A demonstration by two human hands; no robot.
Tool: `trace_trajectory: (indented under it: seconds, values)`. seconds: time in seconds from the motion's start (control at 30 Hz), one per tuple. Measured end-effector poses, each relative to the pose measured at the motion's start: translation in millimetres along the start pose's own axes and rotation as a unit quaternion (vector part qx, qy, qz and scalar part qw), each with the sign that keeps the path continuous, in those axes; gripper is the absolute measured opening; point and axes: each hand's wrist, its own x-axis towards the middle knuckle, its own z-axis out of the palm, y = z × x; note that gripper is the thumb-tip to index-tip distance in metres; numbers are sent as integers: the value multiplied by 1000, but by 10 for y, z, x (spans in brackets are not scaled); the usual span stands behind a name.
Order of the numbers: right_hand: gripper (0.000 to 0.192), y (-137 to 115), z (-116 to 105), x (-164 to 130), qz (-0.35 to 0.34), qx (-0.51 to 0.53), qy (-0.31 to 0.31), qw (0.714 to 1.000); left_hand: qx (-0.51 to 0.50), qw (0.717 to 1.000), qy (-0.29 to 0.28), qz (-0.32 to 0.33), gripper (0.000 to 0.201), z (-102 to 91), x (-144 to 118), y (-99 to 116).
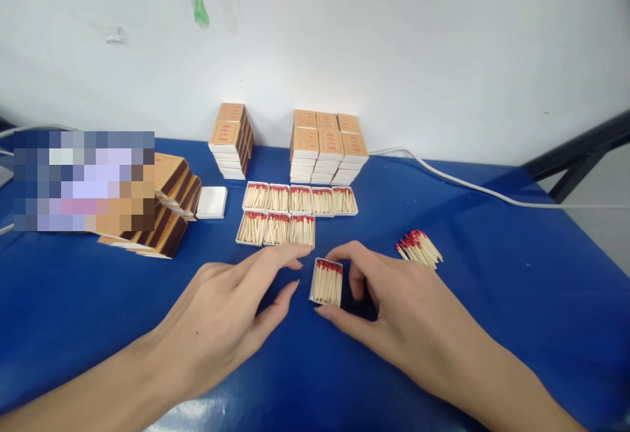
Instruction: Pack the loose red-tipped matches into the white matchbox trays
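Note:
A small white matchbox tray [327, 282], filled with red-tipped matches, is gripped between the thumb and fingers of my right hand [394, 294]. Just left of it, my left hand [231, 307] hovers with thumb and fingers apart and nothing between them. Its fingertips are close to the front row of filled matchbox trays [252, 228], which stand in two rows beyond my hands. To the right of my right hand, a loose heap of matches [419, 249] lies on the blue table [482, 327], heads pointing up and left.
Stacked matchboxes [329, 146] stand against the wall, with a narrower stack of matchboxes [230, 140] to their left. Further left, a slanted pile of matchboxes [170, 222] is partly blurred out beside a plain white tray [212, 202]. A white cable [457, 182] crosses the back right.

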Motion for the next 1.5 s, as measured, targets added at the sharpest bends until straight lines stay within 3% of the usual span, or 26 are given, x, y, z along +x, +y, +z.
trace_trajectory:
  seconds: [0.17, 0.4, 0.7, 0.97, 1.1, 1.2, 1.33, 1.5]
  values:
    - [37, 118, -39, 60, 30, 12, 36, 999, 26, 999, 31, 19, 35, -17, -10, -6]
    - [53, 167, 42, 94, 32, 42, 87, 995, 44, 998, 38, 32, 32, -23, 4, -15]
    - [49, 182, 130, 165, 31, 43, 110, 993, 74, 989, 123, -39, 9, -170, 119, 71]
    - [45, 168, 140, 195, 32, 35, 107, 993, 249, 951, 167, -79, 15, -257, 115, 20]
    - [50, 159, 149, 187, 33, 34, 117, 992, 356, 911, 146, -147, 38, -294, 109, -11]
    - [53, 135, 143, 166, 40, 39, 127, 990, 386, 897, 110, -186, 57, -293, 73, -57]
    - [54, 109, 122, 147, 45, 49, 138, 988, 436, 886, 80, -136, 63, -268, 9, -101]
    - [56, 103, 97, 151, 49, 58, 137, 988, 470, 877, 70, -77, 45, -274, -23, -71]
